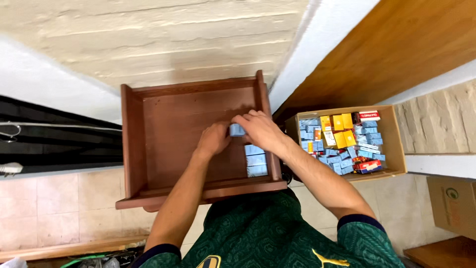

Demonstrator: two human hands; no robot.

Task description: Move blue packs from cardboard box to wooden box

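Gripping one small blue box [236,130]: left hand [213,140], right hand [259,130] together; seemingly three more boxes [256,160] in wooden drawer [133,144].

An open, shallow wooden drawer [163,144] sits in the middle, its front edge nearest the person. Inside it, a row of three small pale-blue cardboard boxes [256,161] lies along the right wall, near the front right corner. Just behind that row, both hands meet on one more small blue box [236,130]: the left hand [213,140] on its left, the right hand [260,130] on its right. To the right of the drawer, on the tiled floor [59,208], stands an open cardboard carton [394,144] packed with small boxes.
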